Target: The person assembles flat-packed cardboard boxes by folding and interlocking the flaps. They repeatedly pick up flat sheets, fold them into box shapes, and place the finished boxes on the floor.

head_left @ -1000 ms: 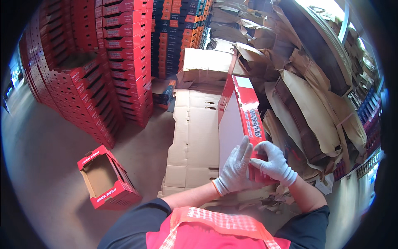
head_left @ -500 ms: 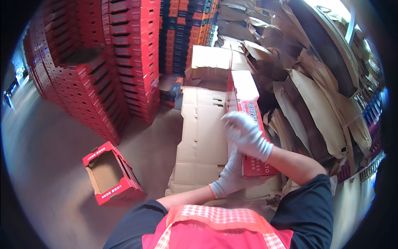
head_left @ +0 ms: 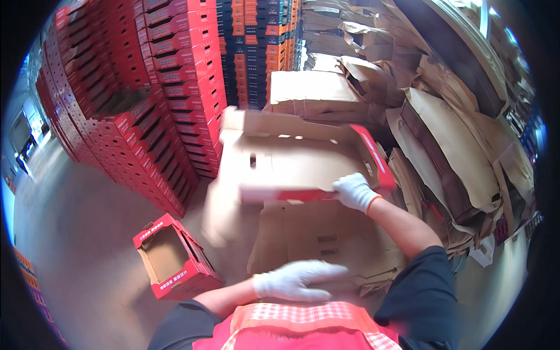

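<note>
A partly folded cardboard box (head_left: 297,160), brown inside and red outside, is held in front of me above a pile of flat cardboard sheets (head_left: 303,230). Its right end and far side stand up, while the left end spreads out flat and is smeared by motion. My right hand (head_left: 354,191), in a white glove, is closed on the near edge by the right corner. Close to my apron, my left hand (head_left: 300,281), also gloved, has its fingers stretched out and touches nothing I can see.
A finished red box (head_left: 175,256) stands on the floor at left. Tall stacks of red boxes (head_left: 192,87) rise behind it, with dark blue and orange boxes (head_left: 256,52) farther back. Bundles of brown cardboard (head_left: 449,140) lean and lie along the right.
The box has swung from a narrow upright position to lying broad and open-side up. My right hand moved with it; my left hand came away, back toward my body.
</note>
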Available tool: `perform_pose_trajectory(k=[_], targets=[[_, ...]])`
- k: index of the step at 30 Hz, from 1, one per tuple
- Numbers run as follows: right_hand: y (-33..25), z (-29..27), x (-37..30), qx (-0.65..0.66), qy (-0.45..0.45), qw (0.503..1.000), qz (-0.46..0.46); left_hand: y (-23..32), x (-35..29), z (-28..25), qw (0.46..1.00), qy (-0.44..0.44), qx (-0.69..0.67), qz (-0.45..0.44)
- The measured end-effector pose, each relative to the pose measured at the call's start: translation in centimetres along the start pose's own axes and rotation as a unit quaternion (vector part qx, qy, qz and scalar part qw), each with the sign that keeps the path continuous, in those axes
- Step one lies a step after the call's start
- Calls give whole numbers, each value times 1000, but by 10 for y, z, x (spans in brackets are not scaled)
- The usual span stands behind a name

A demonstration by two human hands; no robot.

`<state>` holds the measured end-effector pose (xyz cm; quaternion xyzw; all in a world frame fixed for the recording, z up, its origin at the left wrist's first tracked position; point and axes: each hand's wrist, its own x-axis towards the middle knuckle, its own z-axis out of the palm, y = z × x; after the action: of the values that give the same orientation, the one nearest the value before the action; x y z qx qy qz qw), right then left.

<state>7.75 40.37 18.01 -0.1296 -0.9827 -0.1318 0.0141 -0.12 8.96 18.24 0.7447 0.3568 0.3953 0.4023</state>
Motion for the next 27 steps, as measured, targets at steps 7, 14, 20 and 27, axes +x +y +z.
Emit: perform_pose_trajectory(k=[7,14,20,27], targets=[[32,92,-136,-80,-105,981,141,-74,-78,-125,655,98,727,-180],[-63,24,-226,132,-224,938,-230,-121,-45,-76,820,-248,516,15],[-42,34,-196,196,68,973,105,-120,0,-105,870,-154,465,-52],[-24,-11,-197,265,28,960,92,-68,3,-70,814,-65,567,-108]])
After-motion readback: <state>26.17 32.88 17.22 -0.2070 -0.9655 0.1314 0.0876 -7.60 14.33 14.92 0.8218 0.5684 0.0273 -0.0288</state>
